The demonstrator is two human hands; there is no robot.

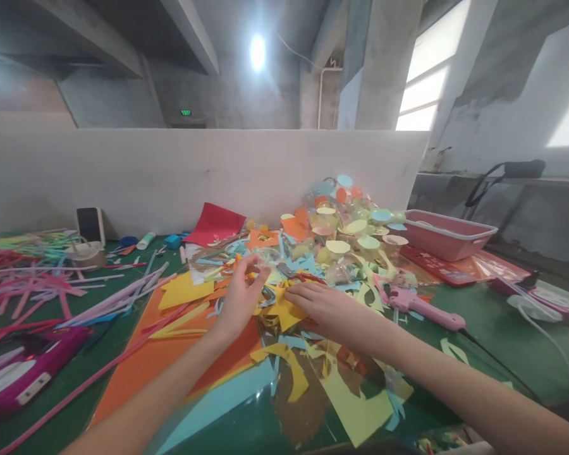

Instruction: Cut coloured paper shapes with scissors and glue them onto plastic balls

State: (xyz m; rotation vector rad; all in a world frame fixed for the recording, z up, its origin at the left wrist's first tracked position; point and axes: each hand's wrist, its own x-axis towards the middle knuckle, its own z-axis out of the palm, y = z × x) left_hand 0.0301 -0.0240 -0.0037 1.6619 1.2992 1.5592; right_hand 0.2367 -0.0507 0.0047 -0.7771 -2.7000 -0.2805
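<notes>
Craft workshop in a bare industrial building. Overhead I see raw concrete beams, unfinished grey walls, a green exit sign and one ceiling lamp. My desk has a green top with a white partition board behind it. It's covered in coloured paper offcuts, paper strips, a pink glue gun, a pile of clear capsules with paper lids and a pink plastic bin.

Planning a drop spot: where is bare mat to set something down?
Bare green mat shows right of the pink glue gun, before the pink basket. A smaller patch lies at the near left beside the orange sheet. Around both hands the paper scraps crowd everything.
</notes>
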